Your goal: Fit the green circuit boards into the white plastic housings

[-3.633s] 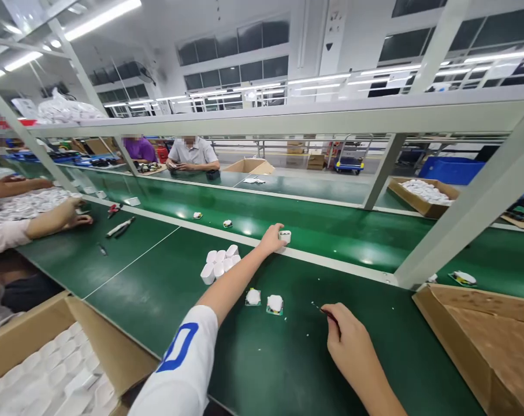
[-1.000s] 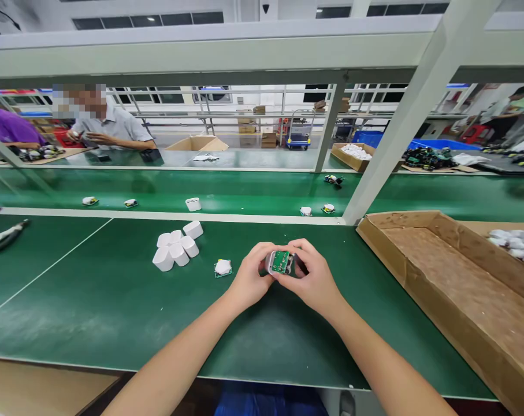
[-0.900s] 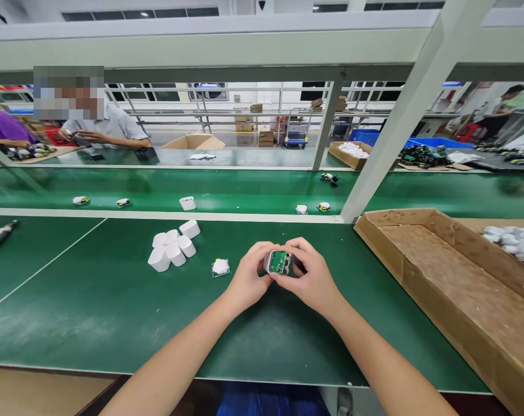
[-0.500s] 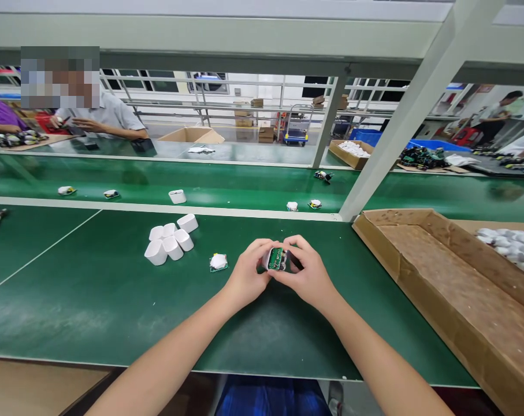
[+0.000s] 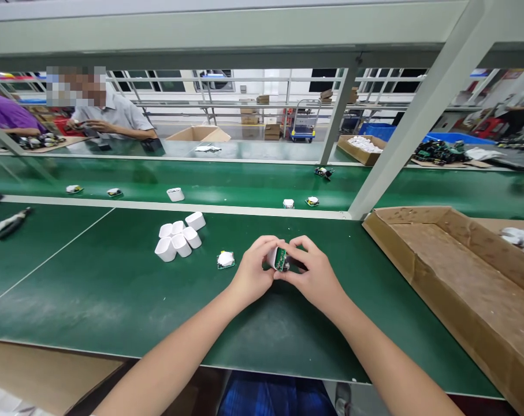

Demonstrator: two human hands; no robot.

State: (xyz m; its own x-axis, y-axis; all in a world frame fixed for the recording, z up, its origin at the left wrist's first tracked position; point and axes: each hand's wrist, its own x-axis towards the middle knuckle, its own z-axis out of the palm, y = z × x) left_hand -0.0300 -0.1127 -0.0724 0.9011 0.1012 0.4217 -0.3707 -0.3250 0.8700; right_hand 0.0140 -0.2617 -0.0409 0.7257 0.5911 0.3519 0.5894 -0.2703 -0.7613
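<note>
Above the green table, my left hand is closed around a white plastic housing. A green circuit board sits partly inside its mouth, and my right hand pinches the board's outer end between thumb and fingers. Parts at that end are mostly hidden by my fingers. Left of my hands lies another circuit board with a white top. Farther left, several white housings stand close together, with one more tipped beside them.
A long cardboard tray lies at the right, with white parts beyond it. Circuit boards and a white housing rest on the green belt. A slanted post rises at right. A co-worker sits across.
The circuit board sits deeper in the white housing, with less of it showing. The view has shifted slightly left, and a black-and-white tool shows more fully at the left edge.
</note>
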